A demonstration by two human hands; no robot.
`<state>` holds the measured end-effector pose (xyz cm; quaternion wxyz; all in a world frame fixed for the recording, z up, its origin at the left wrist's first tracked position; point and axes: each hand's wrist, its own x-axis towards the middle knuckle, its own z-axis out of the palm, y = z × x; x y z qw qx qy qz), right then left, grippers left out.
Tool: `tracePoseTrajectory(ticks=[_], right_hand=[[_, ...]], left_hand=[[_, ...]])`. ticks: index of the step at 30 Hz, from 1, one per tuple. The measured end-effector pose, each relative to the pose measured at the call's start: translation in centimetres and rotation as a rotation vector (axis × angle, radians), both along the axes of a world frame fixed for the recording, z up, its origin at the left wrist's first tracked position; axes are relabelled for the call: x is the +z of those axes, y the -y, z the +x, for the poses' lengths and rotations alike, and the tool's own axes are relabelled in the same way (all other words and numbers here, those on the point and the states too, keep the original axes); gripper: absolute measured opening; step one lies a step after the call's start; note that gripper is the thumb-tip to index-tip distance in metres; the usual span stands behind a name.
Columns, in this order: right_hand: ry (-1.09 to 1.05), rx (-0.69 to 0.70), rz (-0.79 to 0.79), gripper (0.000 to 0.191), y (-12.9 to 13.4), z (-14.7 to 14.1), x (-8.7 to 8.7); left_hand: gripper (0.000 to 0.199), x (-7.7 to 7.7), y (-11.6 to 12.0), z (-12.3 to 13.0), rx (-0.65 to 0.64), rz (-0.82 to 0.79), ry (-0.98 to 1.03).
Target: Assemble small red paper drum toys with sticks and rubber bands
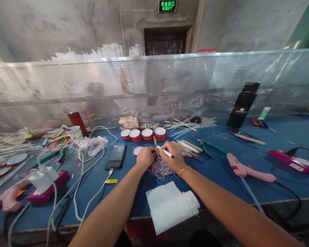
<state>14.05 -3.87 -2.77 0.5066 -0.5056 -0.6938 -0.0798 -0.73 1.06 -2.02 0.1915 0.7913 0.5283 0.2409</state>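
In the middle of the table my right hand (pixel 173 156) is closed around a white marker pen (pixel 166 151) with a black end. The pen's other end points at a thin upright stick (pixel 155 141) with a coloured top. My left hand (pixel 146 157) is closed at the lower part of that stick, its fingertips partly hidden. Beneath both hands lies a tangled pile of colourful rubber bands (pixel 161 171). Just behind my left hand sits a small red-rimmed drum (pixel 137 151) with a white top. Several similar red drums (pixel 147 133) stand in a row farther back.
White cloth (pixel 171 204) hangs over the front edge. Right lie coloured sticks (pixel 189 146), green-handled pliers (pixel 213 146), a pink glue gun (pixel 249 168) and a black flask (pixel 243 104). Left are a phone (pixel 115 157), white cables, a purple power strip (pixel 47 188) and a red flask (pixel 77 123).
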Motion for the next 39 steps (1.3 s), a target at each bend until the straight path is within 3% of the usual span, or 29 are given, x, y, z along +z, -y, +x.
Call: tracePoseTrajectory(ticks=[39], right_hand=[[-0.006,-0.051,0.065,0.015,-0.44,-0.06,0.17]], left_hand=[[0.012,0.57,-0.41,0.00,-0.018,-0.020,-0.005]])
